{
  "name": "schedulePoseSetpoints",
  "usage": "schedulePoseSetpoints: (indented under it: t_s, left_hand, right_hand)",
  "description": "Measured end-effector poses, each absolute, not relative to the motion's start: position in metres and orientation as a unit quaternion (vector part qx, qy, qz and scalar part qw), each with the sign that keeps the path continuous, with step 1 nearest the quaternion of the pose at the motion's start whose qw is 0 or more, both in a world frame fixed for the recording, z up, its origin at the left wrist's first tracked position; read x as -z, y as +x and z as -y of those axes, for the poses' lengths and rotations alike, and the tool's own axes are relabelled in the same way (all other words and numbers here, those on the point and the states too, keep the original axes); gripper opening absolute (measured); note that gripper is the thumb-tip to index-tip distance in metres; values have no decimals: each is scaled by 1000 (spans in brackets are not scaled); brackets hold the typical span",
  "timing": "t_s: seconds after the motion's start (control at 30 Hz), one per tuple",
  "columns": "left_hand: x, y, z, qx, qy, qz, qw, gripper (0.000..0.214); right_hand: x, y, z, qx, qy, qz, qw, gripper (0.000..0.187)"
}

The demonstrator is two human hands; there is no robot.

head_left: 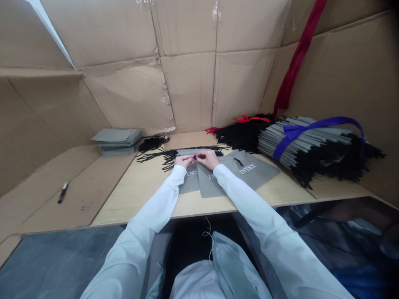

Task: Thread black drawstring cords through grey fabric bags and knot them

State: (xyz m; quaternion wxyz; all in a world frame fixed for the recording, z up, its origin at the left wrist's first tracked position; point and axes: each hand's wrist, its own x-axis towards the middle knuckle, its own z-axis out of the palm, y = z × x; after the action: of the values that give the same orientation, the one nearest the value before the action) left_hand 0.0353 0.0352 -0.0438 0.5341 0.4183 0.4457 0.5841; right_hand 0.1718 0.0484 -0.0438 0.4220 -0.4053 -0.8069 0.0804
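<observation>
Holding a black cord [195, 157] over gray INTEX pouches [213, 189].
Pinching it with fingertips of left hand [185, 160] and right hand [208, 159] above a pale tabletop [131, 195], between a gray stack [118, 137] and a purple-ribboned bundle [311, 143].

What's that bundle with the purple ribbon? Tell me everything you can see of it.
The bundle is a thick row of what look like flat grey fabric pouches, packed face to face. Black cords spill shaggily from its near side. A purple ribbon wraps it, knotted towards the left. It lies at the table's right, apart from both hands.
</observation>
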Motion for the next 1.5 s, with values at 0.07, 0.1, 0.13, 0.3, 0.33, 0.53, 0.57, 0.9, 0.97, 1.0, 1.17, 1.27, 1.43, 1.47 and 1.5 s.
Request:
schedulePoseSetpoints:
  t_s: [0.07,0.1,0.13,0.3,0.33,0.53,0.57,0.9,0.97,1.0,1.17,1.27,1.43,1.47,1.5]
  left_hand:
    - [44,33,-37,-584,425,-440,534,18]
    - [44,32,-38,-581,424,-437,539,19]
    - [45,30,-39,-578,421,-436,546,19]
    - [47,27,-43,-573,385,-437,576,14]
    - [47,27,-43,-570,379,-435,585,13]
    - [46,22,-44,-529,373,-442,621,11]
    - [45,22,-44,-518,376,-451,622,11]
    - [47,23,-48,-487,453,-511,545,4]
    - [46,25,-47,-494,459,-514,530,4]
    - [45,26,-46,-498,463,-512,526,4]
    - [42,26,-42,-504,495,-513,489,5]
    - [45,23,-44,-492,519,-533,452,6]
    - [52,21,-49,-460,589,-556,364,8]
    - [52,22,-49,-461,588,-554,367,7]
    - [51,23,-48,-465,581,-548,381,7]
  right_hand:
    - [42,172,-47,-88,-397,806,430,15]
    - [41,172,-46,-91,-392,807,432,15]
    - [40,172,-45,-93,-387,809,433,16]
    - [36,171,-42,-99,-376,812,436,17]
    - [36,171,-42,-99,-376,811,436,17]
    - [35,171,-43,-88,-373,821,424,18]
    - [36,171,-43,-86,-373,823,419,17]
    - [37,171,-43,-109,-374,833,393,15]
    - [36,169,-40,-111,-368,838,387,17]
    - [36,168,-39,-107,-356,844,387,21]
    - [39,162,-37,-73,-308,871,377,34]
    - [41,162,-42,-70,-353,864,351,26]
    - [39,167,-45,-65,-386,861,324,22]
    - [39,168,-44,-69,-386,860,326,21]
    - [38,168,-44,-74,-386,858,330,21]
